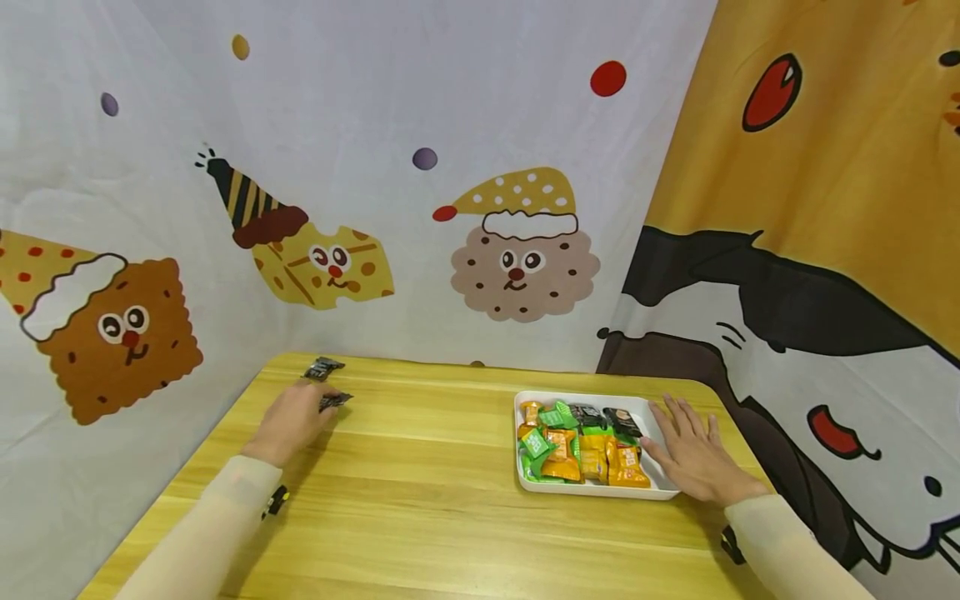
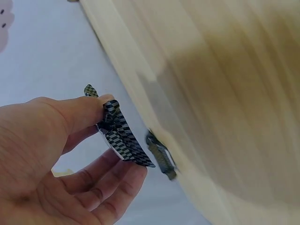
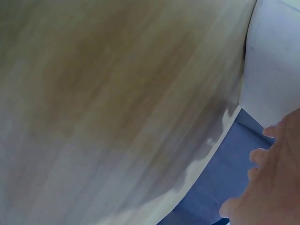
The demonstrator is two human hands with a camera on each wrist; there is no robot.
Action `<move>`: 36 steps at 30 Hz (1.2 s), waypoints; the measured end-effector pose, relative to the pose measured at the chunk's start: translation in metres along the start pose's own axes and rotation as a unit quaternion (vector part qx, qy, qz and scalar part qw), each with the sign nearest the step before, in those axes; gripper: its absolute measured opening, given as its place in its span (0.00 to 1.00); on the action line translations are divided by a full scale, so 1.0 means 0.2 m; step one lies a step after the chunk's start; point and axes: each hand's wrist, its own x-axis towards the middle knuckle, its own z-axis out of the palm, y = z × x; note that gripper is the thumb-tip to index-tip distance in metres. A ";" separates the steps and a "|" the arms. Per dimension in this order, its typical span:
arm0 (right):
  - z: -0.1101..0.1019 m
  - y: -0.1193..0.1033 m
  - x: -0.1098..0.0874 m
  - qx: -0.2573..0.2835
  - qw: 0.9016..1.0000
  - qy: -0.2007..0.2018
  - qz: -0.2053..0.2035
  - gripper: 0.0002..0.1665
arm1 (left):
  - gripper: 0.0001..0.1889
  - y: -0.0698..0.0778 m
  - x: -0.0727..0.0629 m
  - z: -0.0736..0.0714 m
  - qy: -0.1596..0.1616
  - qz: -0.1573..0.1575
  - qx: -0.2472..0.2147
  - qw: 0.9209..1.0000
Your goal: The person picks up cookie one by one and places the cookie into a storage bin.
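At the table's far left, my left hand [image 1: 291,423] pinches a small black wrapped snack [image 1: 334,401] between thumb and fingers. In the left wrist view the wrapper [image 2: 123,136] shows a dark checkered pattern and crimped ends. Just beyond the fingers lies a second black wrapped snack [image 1: 322,367], near the table's back edge. My right hand [image 1: 696,457] is spread with straight fingers over the right side of a white tray [image 1: 592,489]. In the right wrist view part of the right hand [image 3: 267,183] shows, with nothing in its fingers.
The tray holds several wrapped snacks: orange ones [image 1: 628,467], green ones [image 1: 558,415] and black ones [image 1: 622,421], mostly toward its left and middle. The wooden table [image 1: 420,467] meets a cartoon-printed curtain [image 1: 420,250] at the back.
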 end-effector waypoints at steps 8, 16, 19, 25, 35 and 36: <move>-0.01 -0.03 0.00 0.010 1.000 -0.009 0.009 0.53 | 0.16 0.14 0.04 0.04 0.007 0.030 -0.008 1.000; -0.01 -0.02 0.00 0.010 1.000 -0.006 0.008 0.53 | 0.17 0.31 0.06 0.09 0.003 0.049 -0.010 0.999; 0.00 -0.03 0.00 0.009 1.000 -0.006 0.007 0.53 | 0.16 0.37 0.07 0.11 0.008 0.060 -0.014 0.998; 0.00 -0.03 0.02 0.011 1.000 -0.013 0.010 0.55 | 0.16 0.49 0.09 0.15 0.008 0.074 -0.020 0.997; -0.01 -0.02 0.00 0.009 1.000 -0.010 0.009 0.55 | 0.14 0.67 0.14 0.19 -0.005 0.091 -0.029 0.995; -0.01 -0.02 0.00 0.009 1.000 -0.009 0.008 0.55 | 0.14 0.68 0.14 0.20 -0.007 0.093 -0.030 0.995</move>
